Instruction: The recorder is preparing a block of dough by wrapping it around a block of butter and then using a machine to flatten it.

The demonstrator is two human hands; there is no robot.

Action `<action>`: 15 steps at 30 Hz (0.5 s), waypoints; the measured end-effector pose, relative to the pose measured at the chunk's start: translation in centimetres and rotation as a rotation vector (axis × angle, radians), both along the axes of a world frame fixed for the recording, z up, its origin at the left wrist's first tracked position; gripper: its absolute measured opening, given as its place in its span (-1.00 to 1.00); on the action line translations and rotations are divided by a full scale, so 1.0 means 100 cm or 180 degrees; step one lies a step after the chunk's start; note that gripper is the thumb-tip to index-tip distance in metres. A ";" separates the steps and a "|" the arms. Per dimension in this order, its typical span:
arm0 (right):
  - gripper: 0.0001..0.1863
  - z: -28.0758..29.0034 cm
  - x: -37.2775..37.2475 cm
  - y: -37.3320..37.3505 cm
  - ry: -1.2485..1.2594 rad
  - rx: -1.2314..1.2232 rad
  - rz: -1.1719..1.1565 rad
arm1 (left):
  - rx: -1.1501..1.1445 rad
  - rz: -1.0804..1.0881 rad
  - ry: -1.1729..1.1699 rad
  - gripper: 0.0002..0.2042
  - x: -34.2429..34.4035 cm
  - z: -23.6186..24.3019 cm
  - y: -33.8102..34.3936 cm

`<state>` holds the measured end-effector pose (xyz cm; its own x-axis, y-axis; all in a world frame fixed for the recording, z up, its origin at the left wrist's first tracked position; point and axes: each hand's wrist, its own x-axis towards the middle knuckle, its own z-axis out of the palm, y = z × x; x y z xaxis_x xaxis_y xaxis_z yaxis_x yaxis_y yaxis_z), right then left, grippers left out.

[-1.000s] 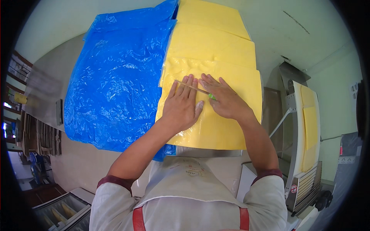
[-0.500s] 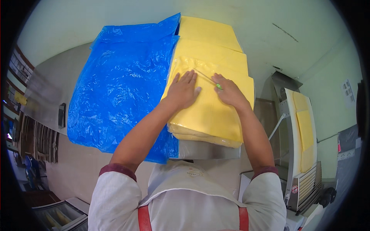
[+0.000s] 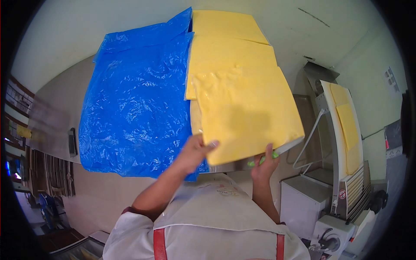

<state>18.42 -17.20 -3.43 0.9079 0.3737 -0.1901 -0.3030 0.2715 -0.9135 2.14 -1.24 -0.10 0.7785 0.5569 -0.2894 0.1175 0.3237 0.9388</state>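
Note:
A thick, flexible yellow dough sheet point(image 3: 251, 99) lies uppermost, its near part lifted from the stack and shifted to the right. Its near left corner is pinched by my left hand point(image 3: 190, 155), thumb on top. My right hand point(image 3: 265, 167) grips the near edge farther right, thumb up, with a green-handled knife point(image 3: 256, 162) also in its fingers; the blade is hidden. More yellow dough sheets point(image 3: 232, 51) overlap behind and below. Blue plastic sheeting point(image 3: 134, 108) spreads out beside them on the left, close to my left hand.
The grey table point(image 3: 54, 110) extends to the left, with a small dark object point(image 3: 72, 142) on its edge. Against the right wall stands a machine with a tilted belt point(image 3: 330, 125) carrying yellow sheets point(image 3: 348, 125). A grey cabinet point(image 3: 305, 197) stands below it.
Both hands have moved from the top of the stack toward me and now hold the upper sheet's near edge. That edge has risen and swung right, baring the layer beneath.

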 end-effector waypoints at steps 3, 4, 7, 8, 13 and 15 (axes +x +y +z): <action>-0.57 -0.008 0.004 0.007 -0.0081 0.0443 -0.0545 | -0.0643 -0.0722 -0.0304 -0.73 -0.007 0.002 -0.024; -0.57 -0.006 0.002 0.003 -0.0068 0.0458 -0.0575 | -0.0657 -0.0770 -0.0311 -0.73 -0.013 0.000 -0.018; -0.56 0.000 -0.006 -0.018 -0.0258 0.0599 -0.0578 | -0.0376 -0.0752 -0.0090 -0.74 -0.047 -0.016 0.051; -0.55 0.003 -0.014 -0.024 -0.0431 0.0744 -0.0512 | -0.0156 -0.0245 -0.0029 -0.74 -0.053 -0.025 0.086; -0.55 0.024 -0.068 -0.058 -0.0555 0.0325 -0.0600 | -0.0711 0.0576 -0.0496 -0.64 0.013 -0.017 0.176; -0.57 0.024 -0.084 -0.063 -0.0434 0.0342 -0.1074 | -0.0761 0.0276 -0.0565 -0.63 0.043 -0.018 0.186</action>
